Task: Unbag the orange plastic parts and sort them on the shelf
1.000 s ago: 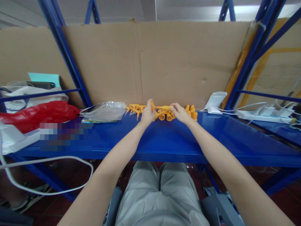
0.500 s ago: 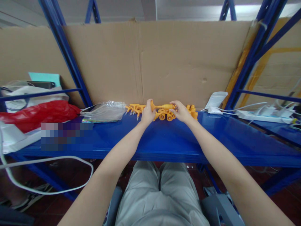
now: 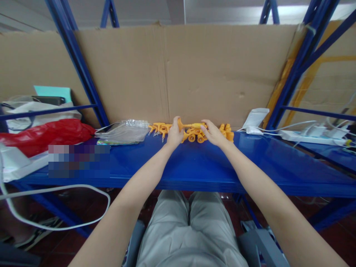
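Observation:
My left hand (image 3: pixel 175 134) is closed around the handle end of an orange plastic tool with a ribbed shaft (image 3: pixel 187 126), held level above the blue table. Around the other end of this tool, a smooth orange sleeve, the thumb and fingers of my right hand (image 3: pixel 213 132) are closed. Below and between my hands lie several orange hollow tubes (image 3: pixel 191 138) with round open ends. Left of my left hand are several orange handle pieces (image 3: pixel 160 128) with thin metal spirals. More orange cylindrical pieces (image 3: pixel 228 132) stand just right of my right hand.
Clear plastic bags (image 3: pixel 126 132) lie on the blue table (image 3: pixel 194 163) at left, near a red plastic bag (image 3: pixel 47 135). A white packet (image 3: pixel 256 120) and a white power strip (image 3: pixel 311 136) sit at right. Cardboard (image 3: pixel 205 70) stands behind; a white cable (image 3: pixel 105 200) loops at front left.
My right hand has shifted slightly, its fingers now closer over the sleeve of the orange tool. My left hand keeps almost the same place on the handle.

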A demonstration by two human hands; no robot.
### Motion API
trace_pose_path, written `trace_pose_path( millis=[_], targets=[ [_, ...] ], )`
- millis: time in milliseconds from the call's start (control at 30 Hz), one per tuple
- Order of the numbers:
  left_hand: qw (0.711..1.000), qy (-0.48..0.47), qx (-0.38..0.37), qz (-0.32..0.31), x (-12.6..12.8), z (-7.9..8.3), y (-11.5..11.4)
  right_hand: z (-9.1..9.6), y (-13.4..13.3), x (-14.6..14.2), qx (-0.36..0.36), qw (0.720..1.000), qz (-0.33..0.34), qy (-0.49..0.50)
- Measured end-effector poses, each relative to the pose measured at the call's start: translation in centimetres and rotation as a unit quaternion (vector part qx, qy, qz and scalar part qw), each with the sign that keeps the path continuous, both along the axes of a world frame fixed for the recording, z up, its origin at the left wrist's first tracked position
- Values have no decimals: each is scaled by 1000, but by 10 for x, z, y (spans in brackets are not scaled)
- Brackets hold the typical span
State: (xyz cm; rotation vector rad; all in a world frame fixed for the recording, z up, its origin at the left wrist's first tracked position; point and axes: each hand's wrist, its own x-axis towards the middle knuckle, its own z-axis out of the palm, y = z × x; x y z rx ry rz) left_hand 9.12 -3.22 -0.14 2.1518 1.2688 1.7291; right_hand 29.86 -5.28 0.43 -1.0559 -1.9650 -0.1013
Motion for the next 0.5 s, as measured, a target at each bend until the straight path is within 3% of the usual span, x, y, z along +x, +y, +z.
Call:
trace_pose_path(
  millis=[133, 333, 500],
  targets=[
    [1000, 5, -1, 5, 0, -1, 1, 0, 2, 0, -20, 1000, 10, 2],
    [1000, 1, -7, -8, -4, -2, 5, 3, 4, 6, 45, 999, 24, -18],
    [1000, 12, -27, 4, -6, -1, 5, 8, 0, 14, 48, 997, -49, -17]
  ],
)
